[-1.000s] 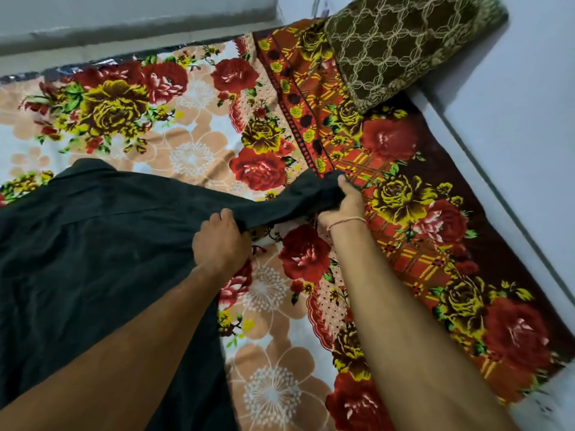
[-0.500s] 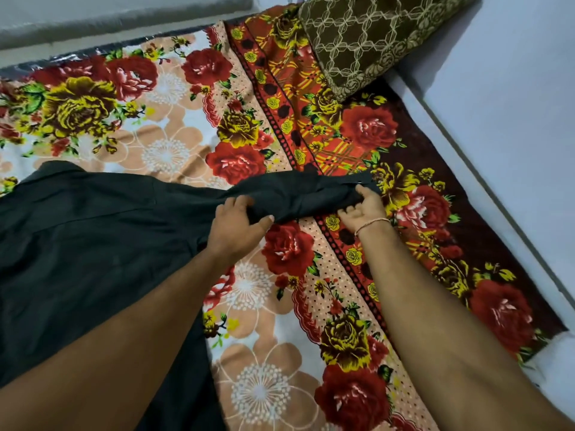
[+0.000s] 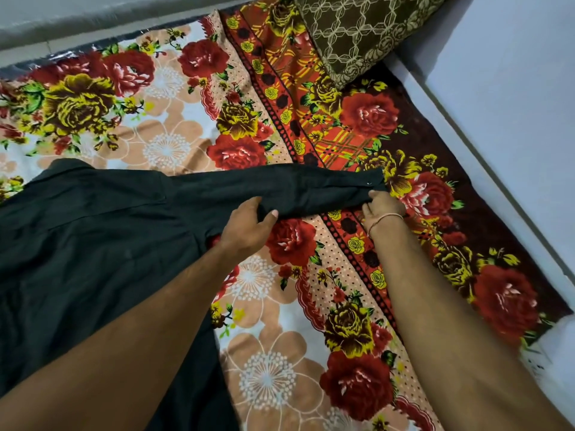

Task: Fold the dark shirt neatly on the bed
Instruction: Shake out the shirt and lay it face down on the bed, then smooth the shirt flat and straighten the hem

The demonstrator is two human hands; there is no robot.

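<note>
The dark shirt [image 3: 93, 244] lies spread flat over the left half of the floral bedsheet [image 3: 280, 353]. One sleeve [image 3: 280, 191] stretches straight out to the right, with a snap button near its cuff. My left hand [image 3: 249, 228] grips the sleeve's lower edge near the armpit, fingers curled under the cloth. At the far end, my right hand [image 3: 384, 206] pinches the cuff's lower corner. It wears a thin thread on the wrist. The shirt's lower part is hidden under my left forearm.
A brown patterned pillow [image 3: 357, 32] rests at the top of the bed. A white wall [image 3: 513, 119] runs along the right edge of the mattress. Grey floor shows beyond the bed's far edge at the top left.
The bunched sleeve has been pulled out to the right and now lies straight and flat. My right hand moved right with the cuff; my left hand stayed near the armpit.
</note>
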